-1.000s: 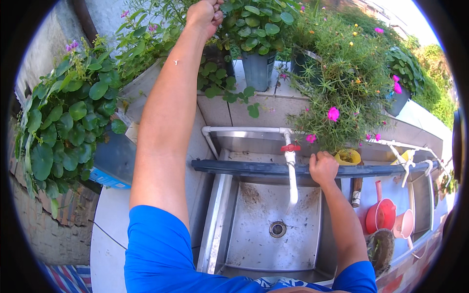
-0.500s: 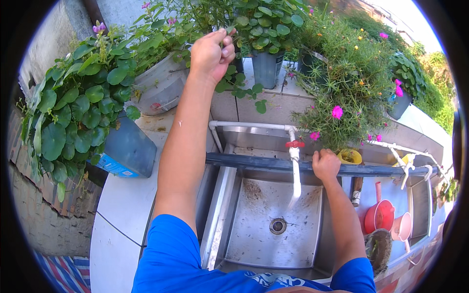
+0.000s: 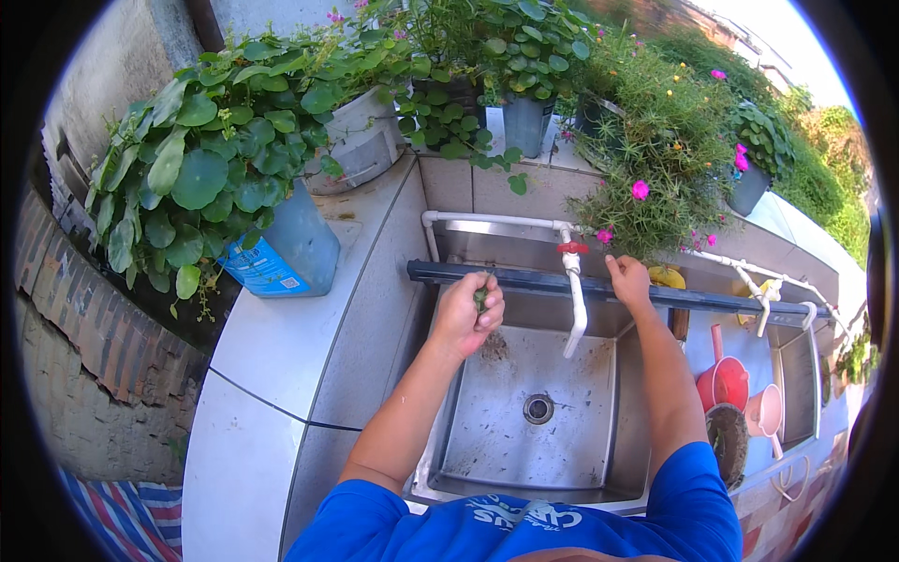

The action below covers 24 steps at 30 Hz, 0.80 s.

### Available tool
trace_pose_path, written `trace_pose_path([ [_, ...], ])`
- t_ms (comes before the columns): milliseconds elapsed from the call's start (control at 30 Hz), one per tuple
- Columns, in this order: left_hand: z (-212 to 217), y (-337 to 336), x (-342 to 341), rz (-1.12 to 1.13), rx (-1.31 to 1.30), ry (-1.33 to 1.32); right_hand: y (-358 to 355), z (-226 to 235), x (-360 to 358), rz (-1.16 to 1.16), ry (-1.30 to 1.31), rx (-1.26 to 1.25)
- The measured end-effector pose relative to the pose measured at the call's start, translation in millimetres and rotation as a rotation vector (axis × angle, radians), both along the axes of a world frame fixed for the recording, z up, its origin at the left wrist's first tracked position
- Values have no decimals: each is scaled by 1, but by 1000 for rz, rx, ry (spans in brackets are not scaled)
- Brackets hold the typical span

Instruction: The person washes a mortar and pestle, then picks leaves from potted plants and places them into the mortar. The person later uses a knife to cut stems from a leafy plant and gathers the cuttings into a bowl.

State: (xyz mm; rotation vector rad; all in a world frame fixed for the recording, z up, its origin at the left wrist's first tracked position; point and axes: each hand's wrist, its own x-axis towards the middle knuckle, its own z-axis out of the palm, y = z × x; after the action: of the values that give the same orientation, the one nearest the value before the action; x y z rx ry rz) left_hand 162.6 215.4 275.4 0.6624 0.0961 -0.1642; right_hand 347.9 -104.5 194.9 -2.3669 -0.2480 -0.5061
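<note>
My left hand [image 3: 466, 315] is closed around a crumpled green leaf [image 3: 480, 299], part of which shows between the fingers. It hangs above the far left corner of a stainless steel sink [image 3: 524, 403]. My right hand [image 3: 629, 279] is curled over a long dark bar [image 3: 524, 283] that lies across the back of the sink. Between the two hands stands a white pipe tap [image 3: 575, 304] with a red handle [image 3: 572, 248], its spout pointing down into the basin.
Leafy potted plants [image 3: 201, 178] line the ledge at the left and back. A pink-flowered plant [image 3: 646, 159] overhangs the bar. At the right are a red dipper [image 3: 723, 382], a pink dipper [image 3: 765, 410] and a dirty round container [image 3: 727, 440]. White tiled counter [image 3: 248, 412] borders the left.
My left hand has come down and back from the plants to above the sink, with the leaf in its fingers. My right hand stays at the bar. The view has shifted slightly.
</note>
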Motion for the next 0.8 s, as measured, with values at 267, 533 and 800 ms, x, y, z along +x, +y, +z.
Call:
trace_pose_path([
  [267, -58, -24, -75, -70, 88, 283, -16, -11, -110, 168, 290, 488],
  [533, -87, -82, -109, -231, 49, 348, -81, -46, -270, 169, 588, 619],
  [800, -78, -171, -116, -347, 105, 275, -173, -75, -358, 51, 732, 683],
])
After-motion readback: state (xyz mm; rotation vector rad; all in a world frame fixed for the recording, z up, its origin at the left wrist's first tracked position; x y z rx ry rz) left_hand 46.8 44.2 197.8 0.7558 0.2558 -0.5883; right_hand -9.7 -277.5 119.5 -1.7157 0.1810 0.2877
